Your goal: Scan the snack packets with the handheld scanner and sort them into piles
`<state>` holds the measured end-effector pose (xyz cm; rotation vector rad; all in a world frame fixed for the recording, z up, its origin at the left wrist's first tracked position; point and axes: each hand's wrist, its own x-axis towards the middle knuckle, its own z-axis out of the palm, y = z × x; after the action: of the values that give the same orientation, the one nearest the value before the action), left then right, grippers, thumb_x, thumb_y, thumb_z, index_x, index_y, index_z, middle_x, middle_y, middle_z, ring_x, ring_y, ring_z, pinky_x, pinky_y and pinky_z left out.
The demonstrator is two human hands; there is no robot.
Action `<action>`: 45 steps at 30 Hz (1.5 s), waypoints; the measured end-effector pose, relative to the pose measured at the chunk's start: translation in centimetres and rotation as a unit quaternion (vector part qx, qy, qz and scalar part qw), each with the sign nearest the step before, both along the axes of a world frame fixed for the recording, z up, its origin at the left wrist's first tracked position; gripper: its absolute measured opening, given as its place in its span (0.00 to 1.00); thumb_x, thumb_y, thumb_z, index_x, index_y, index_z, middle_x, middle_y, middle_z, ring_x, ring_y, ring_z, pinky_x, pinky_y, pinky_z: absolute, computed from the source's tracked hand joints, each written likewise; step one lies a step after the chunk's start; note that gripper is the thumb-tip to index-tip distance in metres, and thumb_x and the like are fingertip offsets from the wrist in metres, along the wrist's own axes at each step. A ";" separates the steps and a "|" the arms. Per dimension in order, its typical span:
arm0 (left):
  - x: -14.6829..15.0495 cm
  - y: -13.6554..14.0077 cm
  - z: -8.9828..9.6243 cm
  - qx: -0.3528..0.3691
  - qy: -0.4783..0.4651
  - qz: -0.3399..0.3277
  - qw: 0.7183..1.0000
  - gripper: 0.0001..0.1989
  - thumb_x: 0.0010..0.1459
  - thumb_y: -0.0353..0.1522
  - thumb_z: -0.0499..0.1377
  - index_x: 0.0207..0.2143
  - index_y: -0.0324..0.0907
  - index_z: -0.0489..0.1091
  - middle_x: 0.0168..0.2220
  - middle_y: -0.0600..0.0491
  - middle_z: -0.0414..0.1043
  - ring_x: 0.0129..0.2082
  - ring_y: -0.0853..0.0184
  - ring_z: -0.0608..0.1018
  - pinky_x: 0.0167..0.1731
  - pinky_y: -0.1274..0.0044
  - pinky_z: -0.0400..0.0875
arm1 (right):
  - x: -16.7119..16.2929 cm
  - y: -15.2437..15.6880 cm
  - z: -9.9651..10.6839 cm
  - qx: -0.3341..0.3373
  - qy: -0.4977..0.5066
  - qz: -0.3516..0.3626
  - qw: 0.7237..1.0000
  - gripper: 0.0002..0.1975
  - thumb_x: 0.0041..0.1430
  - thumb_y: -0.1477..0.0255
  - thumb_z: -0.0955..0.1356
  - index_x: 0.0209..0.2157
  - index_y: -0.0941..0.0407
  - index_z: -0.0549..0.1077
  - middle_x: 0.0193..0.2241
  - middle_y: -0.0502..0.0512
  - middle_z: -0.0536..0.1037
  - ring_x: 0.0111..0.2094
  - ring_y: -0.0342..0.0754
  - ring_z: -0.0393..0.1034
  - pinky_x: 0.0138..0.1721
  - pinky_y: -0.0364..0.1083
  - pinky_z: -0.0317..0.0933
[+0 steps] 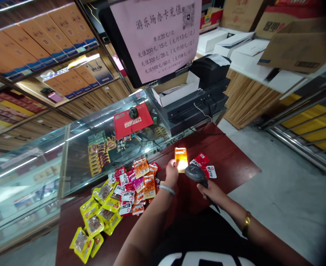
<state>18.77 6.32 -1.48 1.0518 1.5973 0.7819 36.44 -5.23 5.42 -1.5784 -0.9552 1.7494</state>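
On the dark red table point(229, 162), at 12 o'clock from the person, left hand point(171, 173) holds an orange snack packet point(181, 159) upright, fingers pinched on its lower edge. Right hand point(211, 190) at 3 o'clock of it, fingers wrapped around a black barcode scanner point(197, 173), its head just beside the lit packet. Red packets point(203, 164) lie behind the scanner. Packet pile point(118, 195) at 9 o'clock.

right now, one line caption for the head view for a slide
Left hand holds an orange packet before the scanner in the right hand.
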 end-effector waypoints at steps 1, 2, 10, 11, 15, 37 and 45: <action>-0.2 0.0 0.2 0.003 -0.016 -0.006 1.000 0.13 0.55 0.35 0.63 0.42 0.38 0.71 0.39 0.47 0.78 0.37 0.67 0.79 0.38 0.77 0.72 | 0.1 -0.1 -0.1 0.001 0.001 -0.004 1.000 0.32 0.46 0.41 0.69 0.37 0.55 0.66 0.14 0.39 0.62 0.15 0.41 0.57 0.20 0.42 0.53; -0.7 -0.2 0.4 0.004 -0.023 -0.010 1.000 0.13 0.56 0.34 0.63 0.43 0.38 0.71 0.40 0.46 0.78 0.38 0.67 0.79 0.40 0.77 0.72 | 0.2 -0.2 -0.1 0.002 -0.003 -0.006 1.000 0.32 0.46 0.41 0.69 0.37 0.55 0.66 0.15 0.39 0.62 0.15 0.41 0.57 0.20 0.42 0.53; -10.8 -7.1 2.2 -0.024 0.408 -0.237 0.881 0.25 0.51 0.30 0.65 0.53 0.45 0.68 0.55 0.43 0.69 0.59 0.54 0.66 0.57 0.65 0.59 | -0.6 -1.7 -0.7 0.013 -0.037 0.082 0.996 0.31 0.50 0.44 0.68 0.40 0.56 0.66 0.15 0.39 0.64 0.14 0.41 0.59 0.19 0.42 0.52; -11.5 -7.8 2.4 -0.032 0.438 -0.259 0.860 0.27 0.51 0.31 0.65 0.55 0.46 0.67 0.57 0.43 0.67 0.60 0.54 0.65 0.57 0.64 0.59 | -0.9 -1.9 -1.0 0.010 -0.031 0.092 0.995 0.31 0.50 0.44 0.69 0.42 0.56 0.66 0.15 0.39 0.64 0.14 0.41 0.59 0.19 0.41 0.52; -12.4 -8.9 2.7 -0.053 0.494 -0.295 0.816 0.23 0.53 0.35 0.63 0.52 0.44 0.67 0.56 0.45 0.67 0.59 0.54 0.66 0.55 0.66 0.60 | -1.7 -2.3 -1.8 0.013 -0.020 0.130 0.991 0.31 0.52 0.46 0.69 0.44 0.57 0.67 0.17 0.41 0.66 0.15 0.41 0.60 0.19 0.41 0.54; -9.7 -12.3 1.7 -0.009 0.497 -0.384 0.778 0.14 0.59 0.37 0.57 0.43 0.38 0.71 0.47 0.41 0.72 0.50 0.53 0.71 0.49 0.65 0.62 | -2.3 -2.3 -1.4 0.036 -0.036 0.123 0.991 0.31 0.51 0.46 0.71 0.46 0.57 0.68 0.19 0.44 0.69 0.15 0.41 0.59 0.17 0.41 0.54; -9.1 -7.5 2.3 -0.024 0.444 -0.302 0.843 0.16 0.59 0.39 0.60 0.47 0.42 0.68 0.38 0.47 0.78 0.43 0.59 0.79 0.51 0.69 0.59 | -2.5 -2.3 -1.2 0.028 -0.041 0.127 0.991 0.30 0.52 0.49 0.71 0.47 0.56 0.68 0.16 0.41 0.66 0.15 0.40 0.59 0.18 0.40 0.54</action>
<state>9.65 -1.20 0.79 1.9144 1.8100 -0.2466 33.90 -7.48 4.26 -1.5572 -1.2825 1.8192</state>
